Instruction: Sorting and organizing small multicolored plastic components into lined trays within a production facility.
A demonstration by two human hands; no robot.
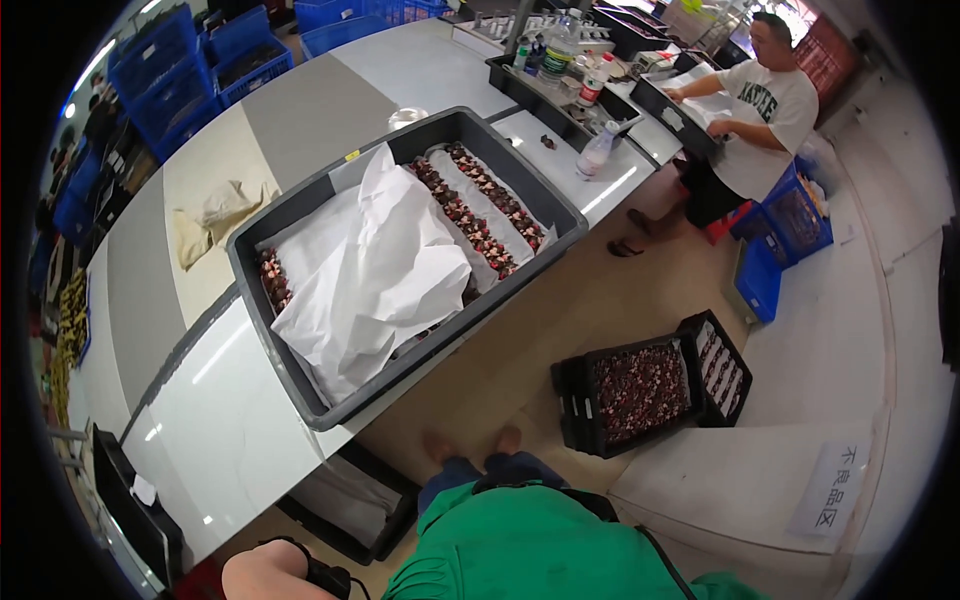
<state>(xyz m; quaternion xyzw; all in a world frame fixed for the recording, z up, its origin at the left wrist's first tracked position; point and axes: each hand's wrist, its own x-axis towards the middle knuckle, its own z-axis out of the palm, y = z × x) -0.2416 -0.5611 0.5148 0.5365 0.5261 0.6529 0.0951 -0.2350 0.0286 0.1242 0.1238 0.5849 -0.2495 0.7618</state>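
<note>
On the tabletop [230, 400] beyond our grip, the gray tub [440, 328] looks stiff and heavy; we'd hold its rim. Inside, the crumpled paper [375, 270] looks light, soft; we'd pinch an edge. We can't see whether our grip is spread.

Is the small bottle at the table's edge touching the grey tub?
Apart: the head view shows white tabletop between the bottle and the tub.

Probably a workshop: crates [170, 115], parts tray [455, 325].
</note>
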